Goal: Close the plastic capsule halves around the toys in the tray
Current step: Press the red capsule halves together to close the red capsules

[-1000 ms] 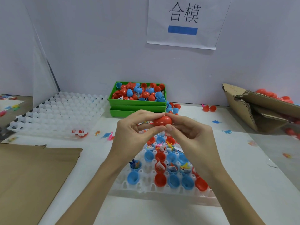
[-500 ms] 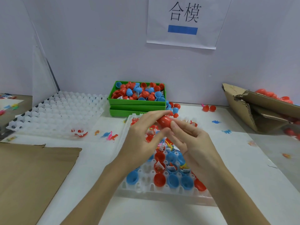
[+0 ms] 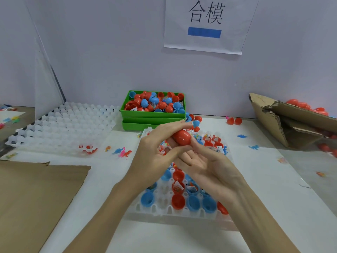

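My left hand (image 3: 156, 150) holds a closed red capsule (image 3: 182, 137) above the far part of the white tray (image 3: 164, 213), its fingers over the top and its thumb underneath. My right hand (image 3: 209, 167) lies palm up just below, fingers relaxed, with the thumb touching the capsule's right end. The tray's cups hold open blue halves (image 3: 148, 198) and red halves (image 3: 178, 201), some with small packaged toys (image 3: 177, 187) inside. My hands hide the middle of the tray.
A green bin (image 3: 154, 114) of loose red and blue halves stands behind the tray. Stacked empty white trays (image 3: 60, 125) lie at the left, flat cardboard (image 3: 32, 194) at the near left, a torn cardboard box (image 3: 284, 123) with red capsules at the right. Small toys (image 3: 124, 152) are scattered on the table.
Both hands pinched the red capsule a second ago. The right hand has since turned palm up and opened beneath it, while the left hand keeps hold of the capsule.
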Demonstrator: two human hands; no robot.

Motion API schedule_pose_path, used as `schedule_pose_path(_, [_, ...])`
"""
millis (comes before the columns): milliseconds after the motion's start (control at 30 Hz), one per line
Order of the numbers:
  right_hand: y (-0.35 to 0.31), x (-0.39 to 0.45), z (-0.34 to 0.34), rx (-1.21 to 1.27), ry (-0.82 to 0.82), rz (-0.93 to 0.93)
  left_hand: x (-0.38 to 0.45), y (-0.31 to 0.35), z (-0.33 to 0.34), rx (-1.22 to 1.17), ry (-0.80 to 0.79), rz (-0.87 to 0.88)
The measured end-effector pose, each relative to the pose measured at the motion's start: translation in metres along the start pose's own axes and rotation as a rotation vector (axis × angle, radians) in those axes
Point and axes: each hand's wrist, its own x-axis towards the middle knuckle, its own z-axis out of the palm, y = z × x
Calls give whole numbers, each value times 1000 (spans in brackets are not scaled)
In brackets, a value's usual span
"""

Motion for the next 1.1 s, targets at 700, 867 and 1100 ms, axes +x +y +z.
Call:
schedule_pose_path(700, [-1, 1, -4, -98, -13, -54, 0, 8, -1, 65, -43, 88])
schedule_pose_path(867, [1, 3, -7, -101, 51, -99, -3, 7, 5, -42, -48, -27])
schedule_pose_path(1100, [13, 7, -8, -1747, 431, -937, 5, -5, 0, -306, 125, -476])
